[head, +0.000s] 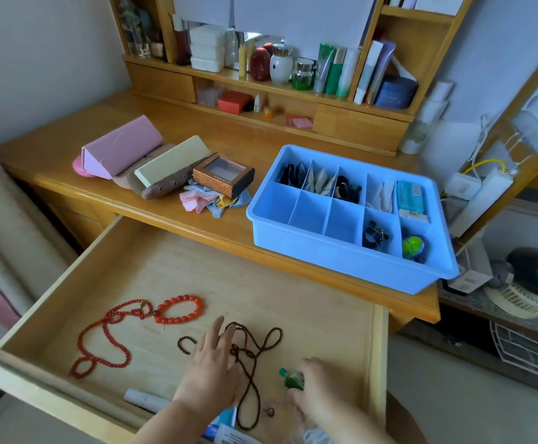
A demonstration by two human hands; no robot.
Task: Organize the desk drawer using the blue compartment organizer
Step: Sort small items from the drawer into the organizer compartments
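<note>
The open wooden drawer (261,283) fills the lower half of the head view. My left hand (211,366) lies flat with straight fingers on a long dark brown bead necklace (255,354). My right hand (317,389) grips a small green bottle (293,379) with a teal cap near the drawer's front right. A red bead bracelet (181,309) and a long red bead necklace (107,341) lie at the drawer's left. The blue compartment organizer (341,261) stands on the desk at the right, with several compartments filled.
A white tube (146,400), a small metal bead (270,411) and a blue-white packet (226,431) lie at the drawer's front. On the desk (53,149) sit a pink case (120,149), a cream case (171,161), a brown window box (223,174) and pastel cloths (203,200). Shelves hold bottles.
</note>
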